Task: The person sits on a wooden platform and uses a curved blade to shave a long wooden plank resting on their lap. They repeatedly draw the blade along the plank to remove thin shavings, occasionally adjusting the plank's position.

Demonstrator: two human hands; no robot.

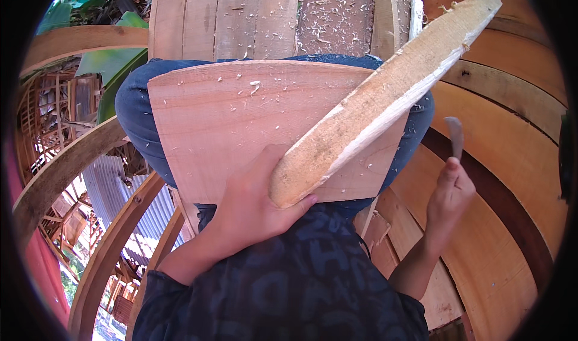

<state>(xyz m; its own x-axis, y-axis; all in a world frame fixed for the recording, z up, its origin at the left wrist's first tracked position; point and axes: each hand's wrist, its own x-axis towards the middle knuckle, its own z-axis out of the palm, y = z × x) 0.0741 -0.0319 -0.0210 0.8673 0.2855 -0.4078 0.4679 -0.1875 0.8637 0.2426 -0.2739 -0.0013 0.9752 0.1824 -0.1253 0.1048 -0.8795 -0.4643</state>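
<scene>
My left hand (256,193) is wrapped round the near end of a long pale piece of wood (361,112), thumb along its lower side. The piece slants up and away to the right, its right edge showing white, freshly cut wood. Beneath it, a wide flat board (223,124) with a curved far edge rests across my lap, dotted with small shavings. Off to the right, apart from the wood, my right hand (450,190) is closed round a small knife with a curved blade (455,137) pointing up. The knife's handle is hidden in my fist.
Wood shavings (334,19) litter the plank floor (235,16) ahead of my knees. Broad planks (487,178) line the right side. On the left, curved wooden rails (66,166) border a drop, with corrugated metal sheeting (129,190) and green leaves (114,64) beyond.
</scene>
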